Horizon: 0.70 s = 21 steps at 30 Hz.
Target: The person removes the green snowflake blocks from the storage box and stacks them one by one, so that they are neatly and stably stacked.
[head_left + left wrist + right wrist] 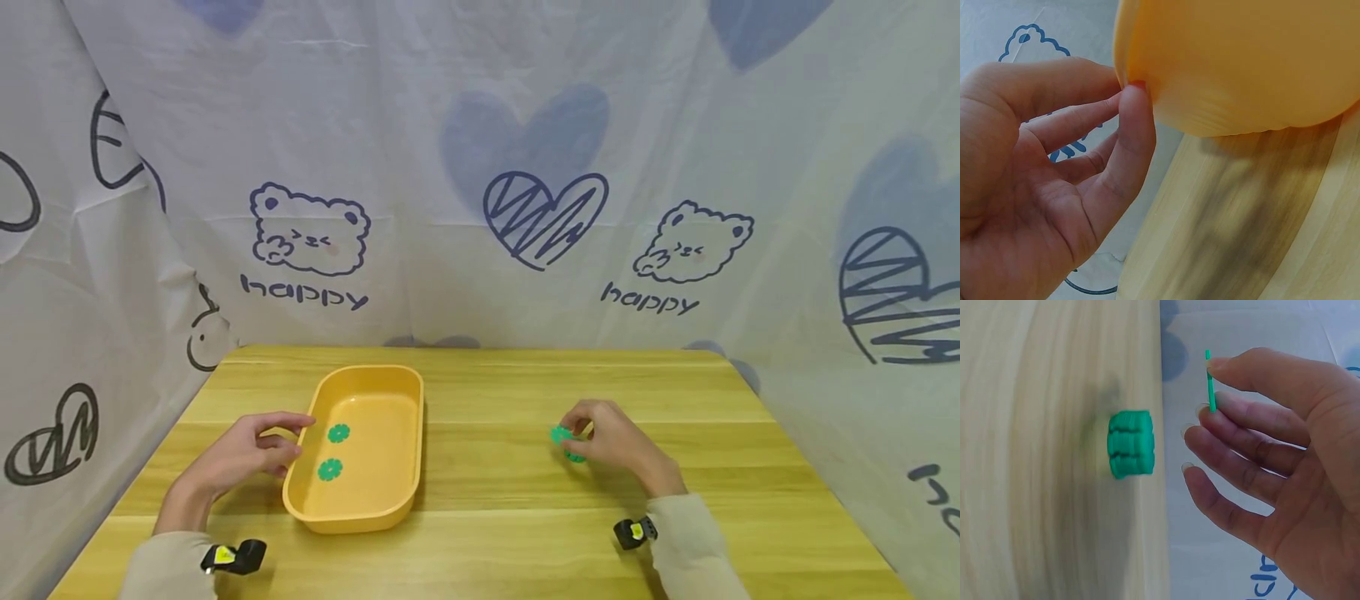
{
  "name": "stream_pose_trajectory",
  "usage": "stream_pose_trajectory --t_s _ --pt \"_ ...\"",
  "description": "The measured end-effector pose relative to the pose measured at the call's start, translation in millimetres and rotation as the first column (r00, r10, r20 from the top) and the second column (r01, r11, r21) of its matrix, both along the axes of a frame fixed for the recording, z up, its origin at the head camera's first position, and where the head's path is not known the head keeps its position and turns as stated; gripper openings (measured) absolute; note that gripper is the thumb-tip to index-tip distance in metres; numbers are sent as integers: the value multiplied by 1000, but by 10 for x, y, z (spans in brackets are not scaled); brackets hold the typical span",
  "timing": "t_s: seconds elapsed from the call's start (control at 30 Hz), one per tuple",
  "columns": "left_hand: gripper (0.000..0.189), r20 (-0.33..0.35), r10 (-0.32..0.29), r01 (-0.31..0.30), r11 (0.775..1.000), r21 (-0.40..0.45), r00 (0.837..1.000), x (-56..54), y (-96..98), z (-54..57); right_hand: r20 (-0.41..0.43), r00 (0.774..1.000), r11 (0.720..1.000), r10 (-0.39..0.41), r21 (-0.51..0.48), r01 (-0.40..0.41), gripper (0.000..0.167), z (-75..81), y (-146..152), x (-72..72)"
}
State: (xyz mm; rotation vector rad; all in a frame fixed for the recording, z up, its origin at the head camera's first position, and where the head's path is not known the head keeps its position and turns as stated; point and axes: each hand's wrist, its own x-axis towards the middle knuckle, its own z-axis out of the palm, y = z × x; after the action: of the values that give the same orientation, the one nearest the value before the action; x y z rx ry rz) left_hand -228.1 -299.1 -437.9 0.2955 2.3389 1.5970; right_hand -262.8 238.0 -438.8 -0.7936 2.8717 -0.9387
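Observation:
My left hand (242, 454) pinches the left rim of a yellow plastic tray (422, 433); in the left wrist view thumb and fingertips meet at the tray's edge (1124, 47). Two green flower-shaped discs (330, 469) lie flat inside the tray, toward its left side. On the right, my right hand (615, 439) pinches one thin green flower-shaped disc (1211, 394) between thumb and fingers, seen edge-on in the right wrist view. Below it a stack of the same green discs (1131, 444) stands on the table, partly hidden by the hand in the head view.
The wooden table (487, 475) carries the tray at left and the disc stack at right, with bare wood between them. Printed white cloth (427, 275) hangs behind the table and along both sides. A small black device (633, 532) sits at each wrist.

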Motion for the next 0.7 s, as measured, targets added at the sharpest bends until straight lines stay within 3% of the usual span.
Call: stream_pose_trajectory --t_s 0.43,0.7 --pt "59 2 4 -4 1000 -11 1000 4 7 -3 0 998 996 -65 56 65 17 -114 160 1" --pt "58 10 16 -16 1000 -10 1000 2 15 -6 -9 999 996 -49 73 50 16 -180 225 -29"
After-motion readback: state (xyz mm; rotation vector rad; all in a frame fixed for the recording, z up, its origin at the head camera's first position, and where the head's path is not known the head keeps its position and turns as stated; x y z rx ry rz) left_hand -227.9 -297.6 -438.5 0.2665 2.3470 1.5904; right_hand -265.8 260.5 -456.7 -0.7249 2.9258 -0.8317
